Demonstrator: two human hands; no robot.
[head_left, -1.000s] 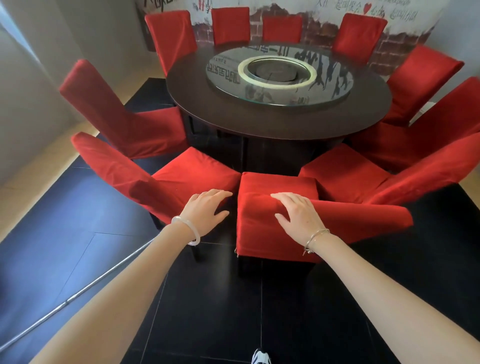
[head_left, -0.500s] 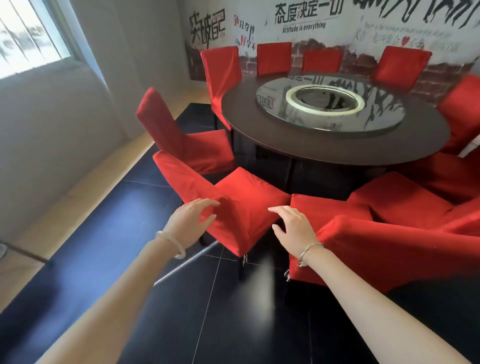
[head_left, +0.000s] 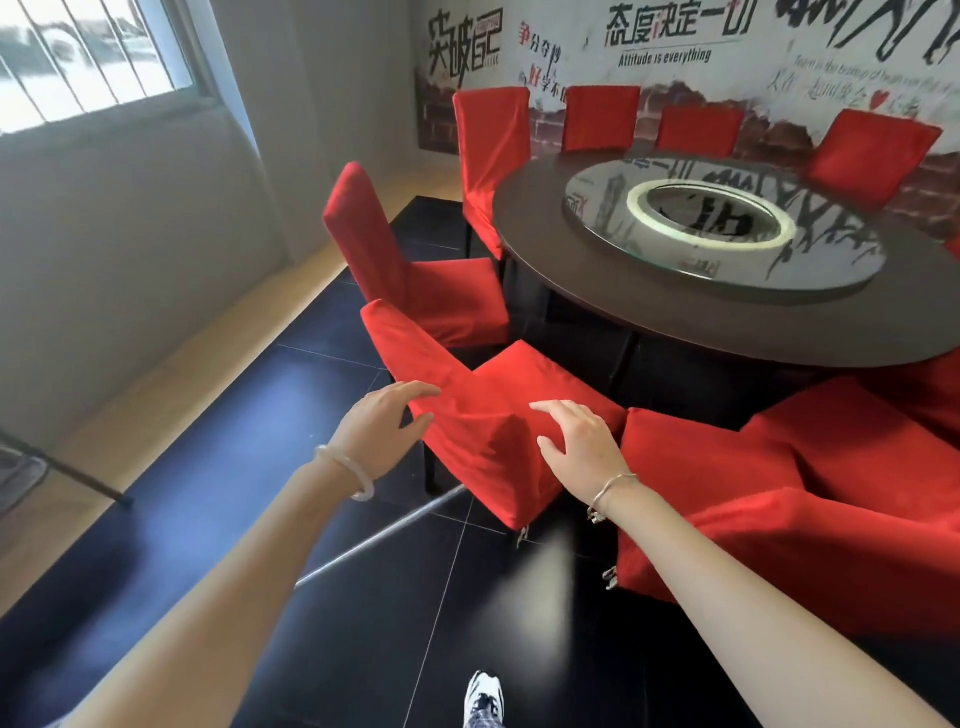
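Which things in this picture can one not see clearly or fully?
Head view: chair legs, mostly hidden under the red cover.
Head view: shoe, cut off by the bottom edge.
Head view: small wall script, too blurred to read.
Head view: palm of the right hand, hidden by its back.

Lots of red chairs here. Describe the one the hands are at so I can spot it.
Find the round dark table. At its near left edge stands a red chair, backrest toward the camera. Unlike its neighbours, it has the left hand and right hand at its backrest.
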